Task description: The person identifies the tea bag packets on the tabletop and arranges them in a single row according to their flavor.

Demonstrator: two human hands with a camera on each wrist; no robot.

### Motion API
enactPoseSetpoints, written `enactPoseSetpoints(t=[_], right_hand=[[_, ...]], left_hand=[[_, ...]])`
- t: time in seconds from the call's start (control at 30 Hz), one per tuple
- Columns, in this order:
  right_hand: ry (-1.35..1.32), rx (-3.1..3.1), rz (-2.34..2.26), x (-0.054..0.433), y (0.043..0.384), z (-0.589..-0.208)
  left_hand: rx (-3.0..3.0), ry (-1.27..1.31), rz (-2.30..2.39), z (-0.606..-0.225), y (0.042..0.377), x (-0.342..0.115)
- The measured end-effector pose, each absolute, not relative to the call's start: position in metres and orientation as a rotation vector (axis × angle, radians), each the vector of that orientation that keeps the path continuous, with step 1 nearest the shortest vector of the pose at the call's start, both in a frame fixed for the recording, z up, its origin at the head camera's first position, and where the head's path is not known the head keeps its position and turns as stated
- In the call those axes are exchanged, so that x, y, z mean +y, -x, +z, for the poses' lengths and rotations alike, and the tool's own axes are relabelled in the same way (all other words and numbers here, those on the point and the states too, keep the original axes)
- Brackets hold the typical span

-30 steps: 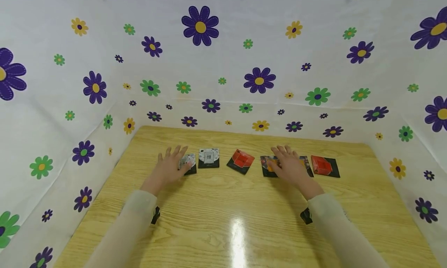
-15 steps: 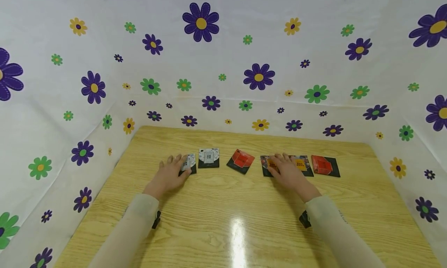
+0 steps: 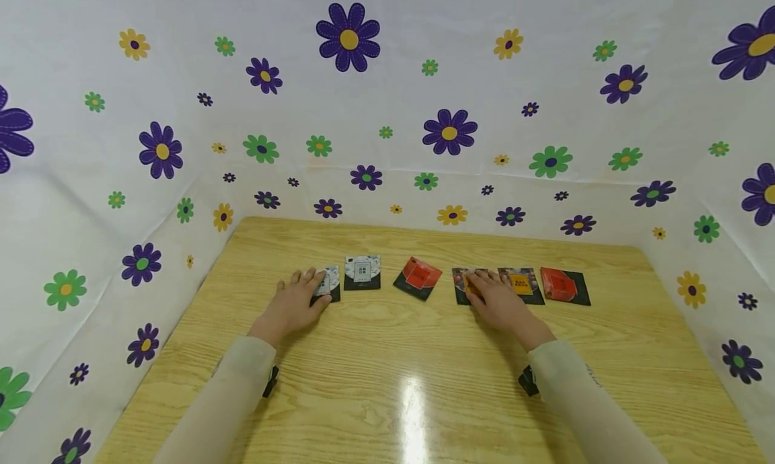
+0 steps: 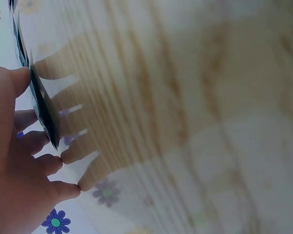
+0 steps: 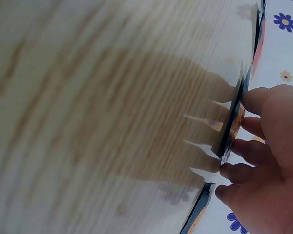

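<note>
Sleeves [image 3: 212, 403] come in from the bottom of the frame over the table [image 3: 357, 383]. Ahead of them I have the left hand [image 3: 293, 307] left of centre, touching a white packet [image 3: 330, 282], and the right hand [image 3: 504, 307] right of centre, touching an orange packet [image 3: 460, 288]. Neither is clenched; the fingers lie extended, and I see no pinch. I judge the step in hand to be settling fingers on one packet apiece; a next move, if it is a lift, would call for working thumb and fingertips round the edges of something thin and flat. The left wrist view gives me what the head view hides: the packet side-on, with the two outermost fingertips off it, down on the table. The right wrist view shows much the same. Only the head view lays out the whole row: second white packet [image 3: 362, 273] and tilted red packet [image 3: 418, 278] between the hands, second orange packet [image 3: 521, 286] and outer red packet [image 3: 566, 286] toward the right. Flowered cloth [image 3: 387, 101] fills the top.
</note>
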State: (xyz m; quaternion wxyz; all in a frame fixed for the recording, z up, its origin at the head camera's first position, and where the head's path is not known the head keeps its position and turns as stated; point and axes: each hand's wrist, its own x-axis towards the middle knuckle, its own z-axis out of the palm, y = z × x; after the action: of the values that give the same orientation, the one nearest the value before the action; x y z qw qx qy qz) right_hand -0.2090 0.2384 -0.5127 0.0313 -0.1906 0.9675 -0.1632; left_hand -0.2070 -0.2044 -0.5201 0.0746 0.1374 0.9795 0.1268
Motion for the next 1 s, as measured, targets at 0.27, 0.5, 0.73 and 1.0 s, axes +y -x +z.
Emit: enactPoseSetpoints(t=[0.27,0.5,0.73,1.0], right_hand=[[0.585,2.978,-0.5,0.236,0.21,-0.51],[0.57,2.968,-0.497,0.235,0.211,-0.509],[0.557,2.96,-0.506,0.234,0.212,-0.508],[0.522,2.944,-0.505,0.232,0.213,-0.506]], left_hand=[[2.938,-0.44,0.373,-0.522,0.204,-0.208],[2.932,-0.468,0.354,-0.523,0.198,-0.213],[2.941,-0.508,0.347,-0.521,0.19,-0.216],[2.929,-0.548,0.315,-0.518,0.18,-0.218]])
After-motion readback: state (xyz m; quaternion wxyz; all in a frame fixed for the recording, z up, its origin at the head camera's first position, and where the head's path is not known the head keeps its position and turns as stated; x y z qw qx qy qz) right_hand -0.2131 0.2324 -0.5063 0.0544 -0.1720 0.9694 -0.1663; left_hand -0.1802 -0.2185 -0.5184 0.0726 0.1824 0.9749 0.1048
